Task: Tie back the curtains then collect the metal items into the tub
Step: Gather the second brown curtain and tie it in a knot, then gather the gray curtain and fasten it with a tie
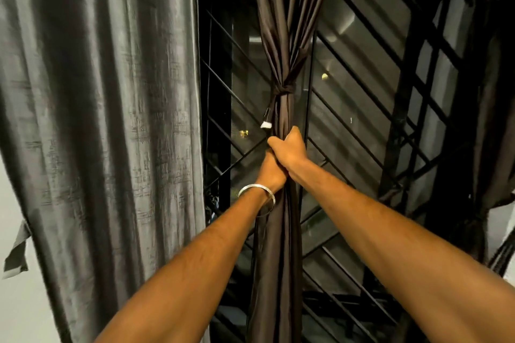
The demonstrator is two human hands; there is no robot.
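A loose strip of grey fabric (17, 249) hung at the far left edge, beside a broad grey curtain (106, 120) that fell in wide folds down the left third of the scene, untied. To its right stood the dark window grille (370, 97) with its slanted bars, glass behind it catching dull reflections.

In the middle hung the brown curtain (284, 36), gathered into a narrow bundle and cinched by a knotted tie-back (284, 89) of the same cloth. A thin cord with a small white tag (266, 125) dangled just left of the bundle, below the knot.

The person's left hand (271, 170), a silver bangle (257, 195) round the wrist, was closed on the bundle below the tag, fingers wrapped out of sight behind the cloth. The right hand (289, 149) sat directly above and touching it, fist clamped on the same bundle, thumb side uppermost. Both forearms reached in from the near edge and met at the curtain.

At the far right another dark curtain (493, 120) hung in shadow, drawn in near its lower part. No tub or metal items showed.
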